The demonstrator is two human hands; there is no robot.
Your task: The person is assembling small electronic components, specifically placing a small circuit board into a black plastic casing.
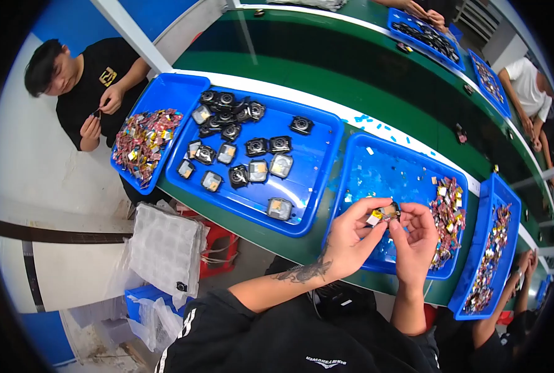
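Note:
My left hand (351, 233) and my right hand (415, 239) meet over a blue tray (389, 168), both pinching one small black square part (389, 212) with a shiny gold face. The left thumb and fingers grip its left side, and a pale film flap shows there. The right fingertips hold its right edge. A heap of small gold and red flex pieces (448, 214) lies in the same tray, just right of my right hand. Bits of pale film dot the tray floor.
To the left, a larger blue tray (314, 140) holds several black square parts (255, 146). Further left, another tray holds flex pieces (145, 142) in front of a seated person (84, 81). A narrow blue tray (491, 248) lies right; a green conveyor belt (364, 74) runs behind.

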